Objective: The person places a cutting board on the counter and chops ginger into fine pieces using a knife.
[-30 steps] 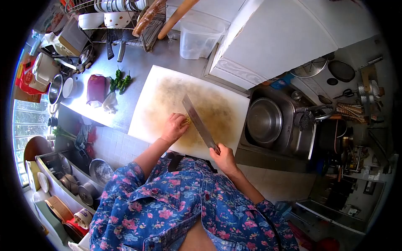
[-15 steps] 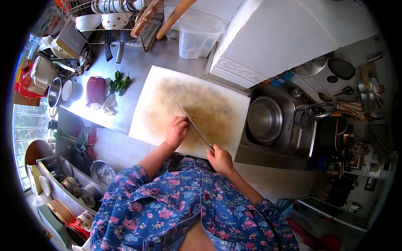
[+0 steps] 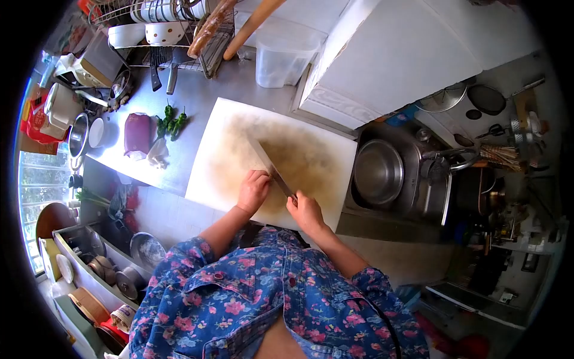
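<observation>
A stained white cutting board [image 3: 233, 179] lies on the counter in front of me. My right hand [image 3: 305, 210] is wrapped round the handle of a cleaver [image 3: 263, 157], whose blade points away and to the left over the board. Close against the blade's left side, my left hand [image 3: 254, 190] rests on the board with its fingers curled. Whatever is under those fingertips is hidden; the small yellowish pieces seen there before are not clearly visible.
Green peppers [image 3: 171, 123] and a purple-red package [image 3: 138, 135] lie left of the board. The sink holds a metal basin [image 3: 378, 172] at right. Behind stand a clear plastic bin [image 3: 281, 60] and a dish rack [image 3: 209, 57].
My right hand has moved left and a little away from me with the cleaver, bringing the blade beside my left fingers. My left hand has stayed nearly in place.
</observation>
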The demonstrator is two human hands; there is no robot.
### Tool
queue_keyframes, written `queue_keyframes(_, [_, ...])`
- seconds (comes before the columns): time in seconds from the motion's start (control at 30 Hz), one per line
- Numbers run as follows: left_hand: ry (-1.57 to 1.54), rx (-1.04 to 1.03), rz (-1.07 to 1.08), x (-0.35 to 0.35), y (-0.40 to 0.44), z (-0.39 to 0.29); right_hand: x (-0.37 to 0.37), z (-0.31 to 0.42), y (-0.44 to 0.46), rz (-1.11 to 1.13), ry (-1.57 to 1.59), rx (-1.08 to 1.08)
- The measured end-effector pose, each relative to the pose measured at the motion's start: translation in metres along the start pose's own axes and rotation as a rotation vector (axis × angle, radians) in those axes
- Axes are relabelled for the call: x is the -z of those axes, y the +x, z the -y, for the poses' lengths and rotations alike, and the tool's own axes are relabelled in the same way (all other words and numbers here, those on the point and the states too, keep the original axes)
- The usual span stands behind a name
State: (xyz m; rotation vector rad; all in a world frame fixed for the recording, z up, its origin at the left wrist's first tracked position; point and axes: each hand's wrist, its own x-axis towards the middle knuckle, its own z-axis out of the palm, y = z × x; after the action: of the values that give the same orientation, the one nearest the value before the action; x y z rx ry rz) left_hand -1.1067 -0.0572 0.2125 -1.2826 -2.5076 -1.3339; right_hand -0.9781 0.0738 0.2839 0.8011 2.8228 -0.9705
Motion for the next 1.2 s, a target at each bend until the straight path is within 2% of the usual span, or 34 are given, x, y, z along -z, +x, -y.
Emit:
queue_keyframes(0.2, [0.017, 0.033, -0.008, -0.004, -0.004, 0.002, 0.042, 0.014, -0.020, 0.135, -0.032, -0.038])
queue_keyframes(0.43, [-0.026, 0.030, 0.007, 0.000, -0.007, 0.005, 0.031, 0.015, -0.021, 0.203, -0.112, -0.076])
queue_keyframes(0.53, [-0.045, 0.035, 0.004, -0.001, -0.006, 0.003, -0.008, 0.007, -0.010, 0.025, -0.117, 0.016])
queue_keyframes(0.63, [-0.027, 0.003, 0.000, 0.005, -0.008, 0.002, -0.015, 0.009, -0.002, 0.025, -0.124, 0.022])
queue_keyframes(0.73, [-0.030, -0.034, 0.002, 0.005, -0.005, 0.003, 0.001, 0.011, -0.002, 0.053, 0.059, -0.015])
queue_keyframes(0.93, [-0.009, -0.029, 0.013, 0.004, -0.007, 0.002, 0.038, 0.021, -0.018, 0.169, -0.054, -0.038])
queue_keyframes(1.13, [-0.018, -0.001, 0.039, 0.005, -0.009, 0.002, -0.001, 0.014, -0.006, 0.100, -0.191, -0.026])
queue_keyframes(1.2, [-0.004, -0.013, 0.051, 0.007, -0.007, 0.002, -0.015, 0.012, 0.005, 0.017, -0.179, 0.040])
